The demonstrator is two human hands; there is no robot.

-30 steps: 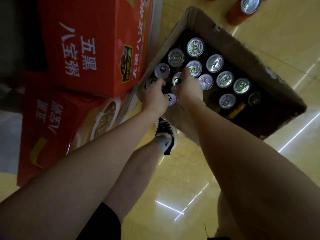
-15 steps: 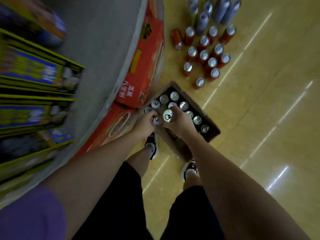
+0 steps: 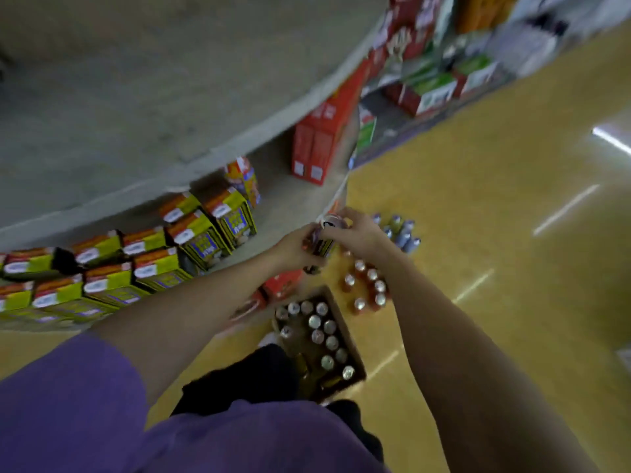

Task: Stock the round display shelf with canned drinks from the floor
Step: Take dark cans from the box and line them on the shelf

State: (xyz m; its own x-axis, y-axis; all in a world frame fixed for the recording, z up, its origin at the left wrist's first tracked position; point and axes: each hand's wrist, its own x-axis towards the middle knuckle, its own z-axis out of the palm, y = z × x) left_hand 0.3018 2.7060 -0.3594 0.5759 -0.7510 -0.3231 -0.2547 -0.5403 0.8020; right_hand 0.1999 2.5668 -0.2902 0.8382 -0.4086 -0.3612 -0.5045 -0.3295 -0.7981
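Both hands hold small dark cans with silver tops (image 3: 324,233) between them, near the round grey shelf's edge (image 3: 300,206). The left hand (image 3: 297,249) wraps underneath; the right hand (image 3: 358,233) curls over the top.

You see yellow cartons (image 3: 205,230) crowded on the lower tier, red boxes (image 3: 317,145) standing further along, blue bottles (image 3: 403,233) grouped on the yellow floor (image 3: 512,268), and green-and-white packs (image 3: 433,90) on a distant rack.
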